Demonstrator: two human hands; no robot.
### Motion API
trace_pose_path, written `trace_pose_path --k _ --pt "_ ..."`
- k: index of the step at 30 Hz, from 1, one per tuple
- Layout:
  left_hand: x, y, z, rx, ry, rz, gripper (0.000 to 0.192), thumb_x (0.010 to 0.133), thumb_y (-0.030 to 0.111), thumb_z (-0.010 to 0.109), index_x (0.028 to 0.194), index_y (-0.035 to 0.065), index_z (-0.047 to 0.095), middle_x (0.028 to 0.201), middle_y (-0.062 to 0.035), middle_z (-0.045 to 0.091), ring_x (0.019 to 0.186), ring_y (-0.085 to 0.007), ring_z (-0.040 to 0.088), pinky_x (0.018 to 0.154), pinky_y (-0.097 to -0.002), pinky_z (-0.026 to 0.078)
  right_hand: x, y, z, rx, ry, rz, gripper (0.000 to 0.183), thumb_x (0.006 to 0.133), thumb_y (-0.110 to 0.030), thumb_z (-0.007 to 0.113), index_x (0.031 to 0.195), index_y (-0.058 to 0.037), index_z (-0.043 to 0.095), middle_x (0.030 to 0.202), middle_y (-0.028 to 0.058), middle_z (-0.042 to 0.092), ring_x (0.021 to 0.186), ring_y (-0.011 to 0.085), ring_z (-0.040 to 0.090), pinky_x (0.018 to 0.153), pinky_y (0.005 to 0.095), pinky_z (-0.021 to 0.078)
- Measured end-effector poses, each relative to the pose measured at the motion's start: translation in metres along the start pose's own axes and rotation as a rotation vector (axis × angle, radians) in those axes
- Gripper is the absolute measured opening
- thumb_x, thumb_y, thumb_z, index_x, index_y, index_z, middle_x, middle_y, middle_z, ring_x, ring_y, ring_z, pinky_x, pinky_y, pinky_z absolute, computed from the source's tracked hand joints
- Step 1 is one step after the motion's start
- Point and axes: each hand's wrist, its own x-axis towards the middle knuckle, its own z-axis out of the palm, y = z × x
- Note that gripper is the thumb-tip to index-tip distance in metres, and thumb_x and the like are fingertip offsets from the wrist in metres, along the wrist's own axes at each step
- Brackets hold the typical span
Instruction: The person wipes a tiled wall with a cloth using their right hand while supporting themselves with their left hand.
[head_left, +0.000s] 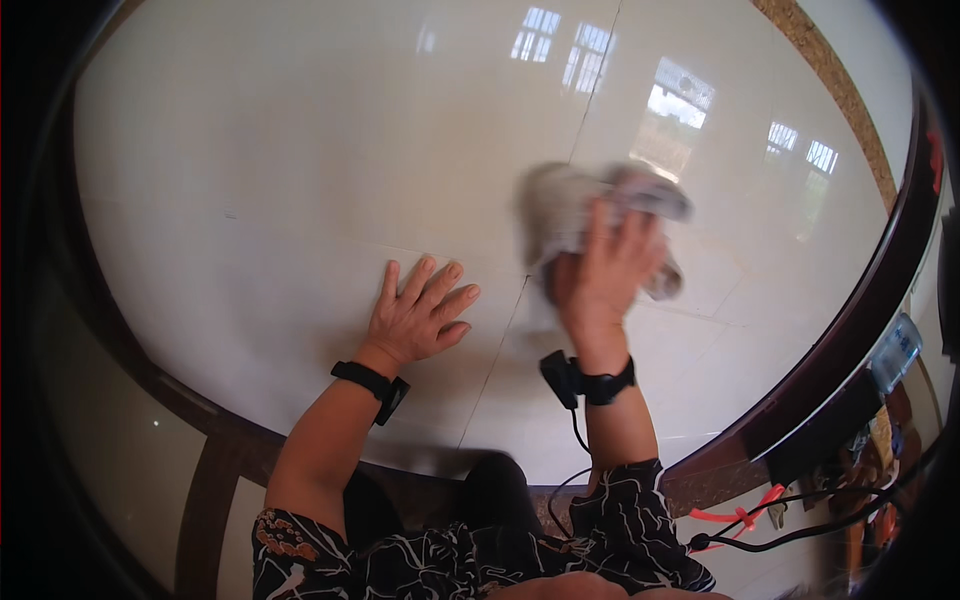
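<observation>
My right hand presses down on a bunched pale grey cloth, fingers over its folds. Both are blurred, and part of the cloth is hidden beneath the palm. To the left, my left hand rests flat with its fingers apart and nothing in it. Beneath both lies a glossy cream surface crossed by thin joint lines. Each wrist wears a black strap with a small black device.
A dark reddish-brown rim curves along the right side of the surface. Beyond it are a blue translucent plastic container and assorted clutter. Black cables and a red strap are at lower right. Window reflections show on the surface.
</observation>
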Motion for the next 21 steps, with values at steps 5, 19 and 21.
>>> trace_pose_path --k 5,19,21 --pt "-0.021 -0.001 0.005 -0.098 -0.037 -0.033 0.04 0.086 0.044 0.064 0.123 0.0287 0.06 0.129 -0.0003 0.052 0.122 -0.0278 0.045 0.108 -0.065 0.03 0.029 -0.065 0.008 0.243 -0.093 -0.672 0.044 0.081 -0.017 0.062 0.124 -0.0241 0.058 0.132 0.0102 0.051 0.132 0.0359 0.042 0.106 0.0686 0.0275" --pt "-0.384 0.016 -0.241 -0.656 -1.312 -1.181 0.093 0.075 0.052 0.071 0.148 0.0068 0.033 0.146 -0.0306 0.037 0.134 -0.0482 0.036 0.104 -0.0518 0.041 0.189 0.131 -0.024 -0.172 0.162 0.54 0.063 0.09 -0.039 0.054 0.148 -0.0207 0.036 0.149 0.0144 0.039 0.139 0.0419 0.031 0.105 0.0625 0.031" --pt "-0.38 0.042 -0.253 -0.434 -1.258 -1.373 0.1 0.075 0.055 0.071 0.149 0.0045 0.027 0.149 -0.0356 0.025 0.136 -0.051 0.029 0.106 -0.0567 0.035 0.212 0.106 -0.021 -0.177 0.182 0.557 0.064 0.09 -0.04 0.052 0.148 -0.0197 0.034 0.152 0.0126 0.037 0.14 0.0406 0.031 0.105 0.0614 0.0321"
